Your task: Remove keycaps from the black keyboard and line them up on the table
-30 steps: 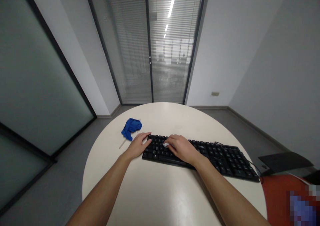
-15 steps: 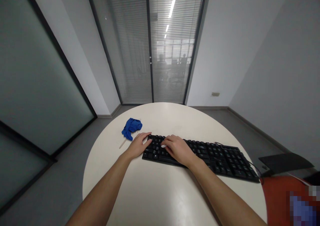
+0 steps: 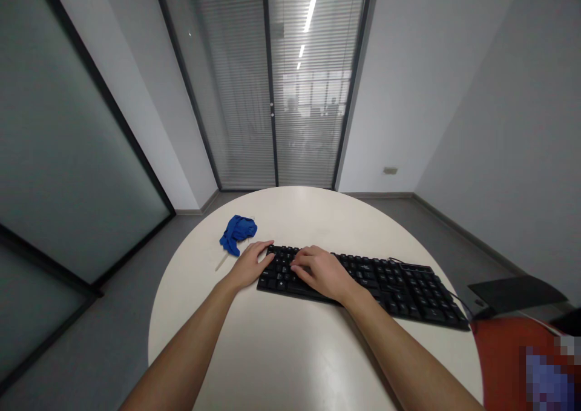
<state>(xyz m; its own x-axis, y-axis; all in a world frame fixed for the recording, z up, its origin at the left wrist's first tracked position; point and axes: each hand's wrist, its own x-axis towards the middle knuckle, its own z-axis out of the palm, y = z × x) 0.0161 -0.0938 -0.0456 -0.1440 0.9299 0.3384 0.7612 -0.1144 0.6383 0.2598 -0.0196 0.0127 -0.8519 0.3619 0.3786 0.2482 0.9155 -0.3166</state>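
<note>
A black keyboard [image 3: 394, 287] lies slightly slanted across the round table. My left hand [image 3: 249, 264] grips its left end, with the thumb over the keys and the fingers along the far corner. Over the letter keys, my right hand [image 3: 321, 272] is closed, fingers curled and pressed together low on the left part of the keyboard. Whatever those fingertips hold is hidden beneath them. A crumpled blue cloth [image 3: 238, 233] lies just beyond my left hand, and a thin pale stick [image 3: 221, 261] pokes out from under it.
The white round table [image 3: 281, 350] has its curved edge on both sides. At the right stand a red seat [image 3: 499, 356] and a dark flat panel [image 3: 517, 294]. The keyboard's cable [image 3: 462, 303] runs off its right end. Glass partitions and walls surround the table.
A small white bit showed at my right fingertips half a second ago; now it is out of sight. The right fingers have shifted very slightly, while my left hand stays in place.
</note>
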